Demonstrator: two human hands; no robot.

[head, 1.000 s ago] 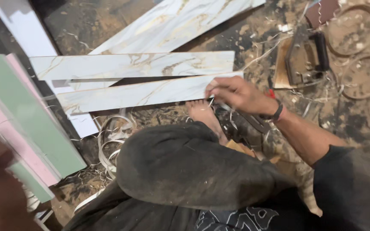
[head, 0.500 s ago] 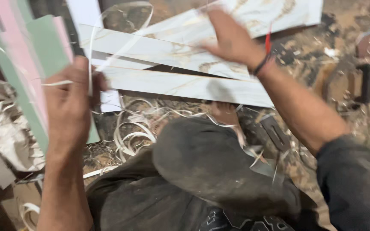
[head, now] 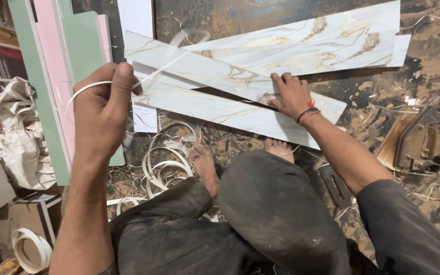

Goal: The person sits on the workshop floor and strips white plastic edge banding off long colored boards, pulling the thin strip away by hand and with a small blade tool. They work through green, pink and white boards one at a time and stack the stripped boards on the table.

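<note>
My left hand (head: 100, 109) is raised at the left, pinching a thin white edge-band strip (head: 154, 74) that stretches up and right across the marble-patterned boards. My right hand (head: 292, 95) lies flat on a long white marble-patterned strip board (head: 215, 109) on the floor, a red thread and dark band at the wrist. Two more marble-patterned boards (head: 311, 43) lie angled behind it. My bare feet (head: 204, 165) and dark-trousered knees (head: 276, 203) sit just in front of the boards.
Green and pink laminate boards (head: 52, 61) lean at the left beside crumpled white cloth (head: 8, 132). Curled white strip offcuts (head: 166, 158) litter the dirty floor. A dark handled iron-like tool (head: 426, 142) rests at the right. A roll of white tape (head: 29, 249) sits bottom left.
My left hand came into view and rose, pulling the white strip away from the board. My right hand moved from the board's edge to pressing flat on it. The view shifted left.
</note>
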